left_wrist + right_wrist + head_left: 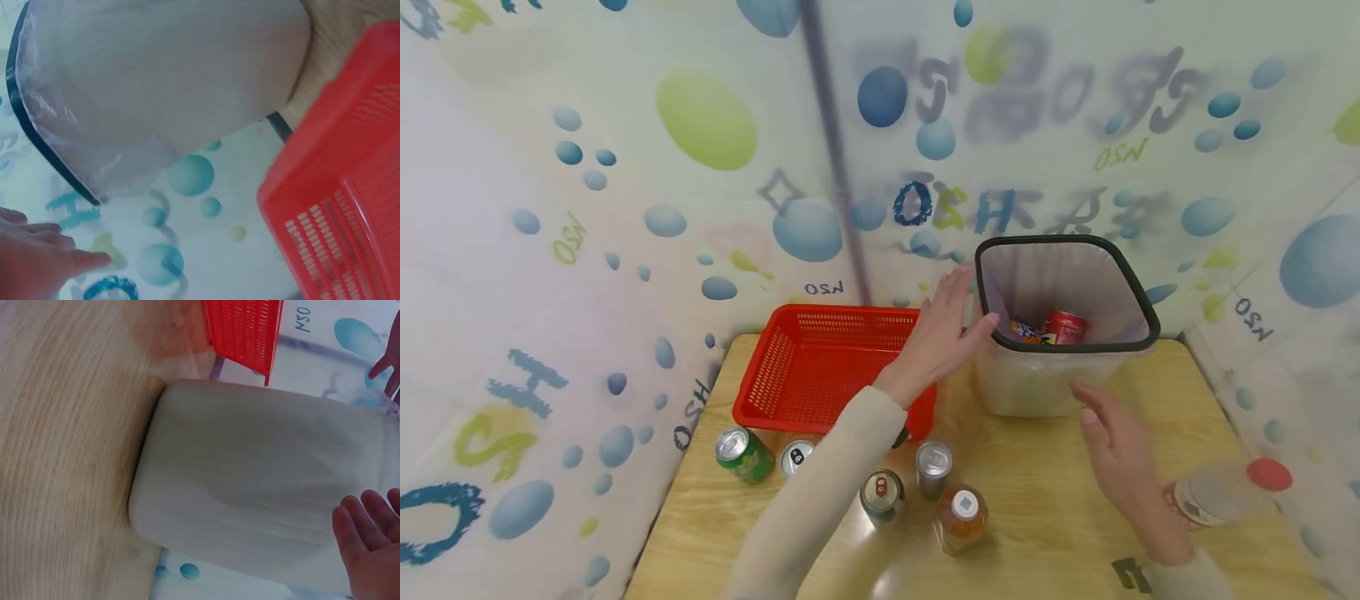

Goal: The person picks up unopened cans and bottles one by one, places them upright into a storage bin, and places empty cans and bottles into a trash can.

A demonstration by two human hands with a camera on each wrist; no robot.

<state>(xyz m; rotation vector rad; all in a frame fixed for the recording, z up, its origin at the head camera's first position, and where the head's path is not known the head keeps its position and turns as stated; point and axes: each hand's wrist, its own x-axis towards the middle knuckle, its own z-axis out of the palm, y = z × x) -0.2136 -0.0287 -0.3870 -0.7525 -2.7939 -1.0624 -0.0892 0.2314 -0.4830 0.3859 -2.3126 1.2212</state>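
My left hand [942, 337] reaches out with straight fingers and thumb spread, beside the left rim of a white trash bin [1030, 387]. Nothing is held in it. In front of the bin, lower right, my right hand [1116, 450] is raised with relaxed fingers and an empty palm; the right wrist view shows its fingers [369, 519] overlapping the bin's wall. The bin has a black rim and a clear liner. Inside lie a red can [1065, 327] and an orange-and-blue item [1024, 331].
A red plastic basket [820, 383] stands left of the bin, partly behind my left arm. Before it are a green can [747, 457], a white-topped can [796, 457], a dark can [882, 497], a silver can [933, 468] and an orange-drink bottle [962, 521]. A red-capped bottle [1217, 496] is at right.
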